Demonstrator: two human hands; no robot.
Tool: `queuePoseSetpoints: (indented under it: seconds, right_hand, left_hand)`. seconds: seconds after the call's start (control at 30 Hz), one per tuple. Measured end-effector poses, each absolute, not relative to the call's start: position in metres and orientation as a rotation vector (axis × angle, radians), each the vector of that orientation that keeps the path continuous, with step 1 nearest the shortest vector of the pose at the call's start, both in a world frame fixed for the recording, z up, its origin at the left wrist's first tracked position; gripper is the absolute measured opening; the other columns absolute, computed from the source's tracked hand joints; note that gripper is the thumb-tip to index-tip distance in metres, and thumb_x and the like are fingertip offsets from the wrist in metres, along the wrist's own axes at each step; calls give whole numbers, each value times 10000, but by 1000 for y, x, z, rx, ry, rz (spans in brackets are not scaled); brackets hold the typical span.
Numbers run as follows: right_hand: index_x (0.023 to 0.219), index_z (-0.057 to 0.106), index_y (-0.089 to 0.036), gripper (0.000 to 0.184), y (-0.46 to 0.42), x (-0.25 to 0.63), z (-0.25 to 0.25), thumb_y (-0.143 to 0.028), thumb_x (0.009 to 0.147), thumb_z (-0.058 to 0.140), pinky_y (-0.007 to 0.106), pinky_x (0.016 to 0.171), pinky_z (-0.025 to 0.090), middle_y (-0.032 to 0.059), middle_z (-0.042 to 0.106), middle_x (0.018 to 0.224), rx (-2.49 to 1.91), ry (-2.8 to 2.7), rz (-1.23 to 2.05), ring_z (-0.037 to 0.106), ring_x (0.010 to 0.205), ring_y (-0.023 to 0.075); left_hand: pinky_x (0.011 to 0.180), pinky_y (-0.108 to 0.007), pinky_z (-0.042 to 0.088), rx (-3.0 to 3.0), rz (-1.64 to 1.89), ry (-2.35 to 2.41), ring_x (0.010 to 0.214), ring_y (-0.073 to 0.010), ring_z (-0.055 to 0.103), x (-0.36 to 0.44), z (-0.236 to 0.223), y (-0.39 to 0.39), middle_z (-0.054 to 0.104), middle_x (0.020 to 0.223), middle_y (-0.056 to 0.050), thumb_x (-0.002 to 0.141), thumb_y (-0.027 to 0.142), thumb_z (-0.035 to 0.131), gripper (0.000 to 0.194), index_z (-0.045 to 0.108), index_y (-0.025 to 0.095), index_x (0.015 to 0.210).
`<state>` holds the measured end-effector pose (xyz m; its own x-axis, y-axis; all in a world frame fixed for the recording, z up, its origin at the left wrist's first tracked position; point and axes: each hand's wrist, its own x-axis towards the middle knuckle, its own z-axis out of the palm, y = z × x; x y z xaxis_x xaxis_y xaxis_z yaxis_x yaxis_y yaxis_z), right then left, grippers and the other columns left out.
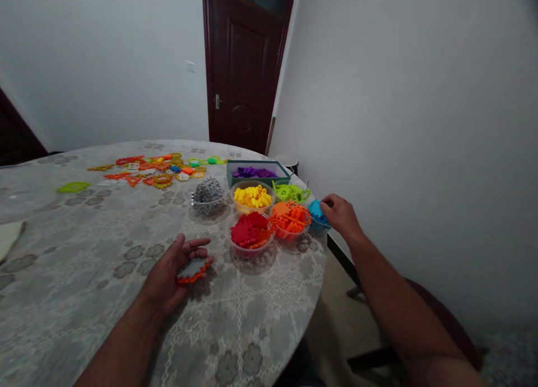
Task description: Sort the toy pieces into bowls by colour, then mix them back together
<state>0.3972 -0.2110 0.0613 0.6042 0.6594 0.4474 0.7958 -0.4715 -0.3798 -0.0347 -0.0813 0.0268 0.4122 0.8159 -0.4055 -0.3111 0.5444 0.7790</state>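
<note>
My left hand (170,278) is curled around an orange-edged, gear-shaped plastic piece (194,270), held just above the table with its pale top face showing. At the table's right edge, my right hand (342,214) has its fingers closed on a blue plastic building piece (316,210) at the top of a clear bowl (320,228); the fingertips are partly hidden. Next to that bowl stand a bowl of orange pieces (290,218), a bowl of red pieces (251,231) and a bowl of light green pieces (291,192).
Yellow pieces (252,196) and grey pieces (208,192) fill two more bowls. Behind them is a green box (229,176) of purple pieces (254,172). Loose coloured pieces (157,168) lie scattered farther back on the patterned tablecloth (105,252). A wall rises at the right.
</note>
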Motion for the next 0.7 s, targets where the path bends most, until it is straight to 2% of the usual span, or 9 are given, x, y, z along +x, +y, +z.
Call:
queuePoseSetpoints:
  seconds: [0.23, 0.43, 0.57, 0.7]
  right_hand:
    - [1042, 777, -224, 233, -181, 402, 74, -328, 925, 605, 291, 809, 497, 87, 806, 996, -2425, -1119, -360, 730, 892, 225]
    - [979, 804, -216, 214, -160, 406, 80, -341, 904, 647, 285, 823, 498, 115, 811, 1038, -2508, -1186, -300, 740, 956, 236]
    - [1015, 811, -219, 251, -156, 405, 81, -361, 938, 618, 284, 824, 505, 120, 815, 1059, -2531, -1154, -307, 746, 967, 231]
    - [969, 813, -213, 222, -159, 401, 85, -333, 924, 632, 283, 833, 507, 117, 817, 1029, -2506, -1139, -342, 745, 947, 229]
  left_hand:
    - [514, -305, 621, 684, 779, 882, 708, -234, 749, -35, 29, -83, 709, 821, -109, 1025, 343, 526, 365, 761, 72, 1086]
    - [492, -295, 610, 687, 786, 886, 716, -239, 754, -35, 29, -83, 705, 817, -106, 1024, 336, 528, 345, 753, 80, 1082]
    - [503, -315, 622, 670, 774, 874, 702, -242, 754, -35, 30, -84, 701, 811, -103, 1023, 341, 529, 344, 751, 81, 1065]
    - [487, -316, 614, 682, 771, 846, 717, -251, 758, -36, 26, -82, 708, 827, -108, 1024, 357, 532, 350, 749, 90, 1085]
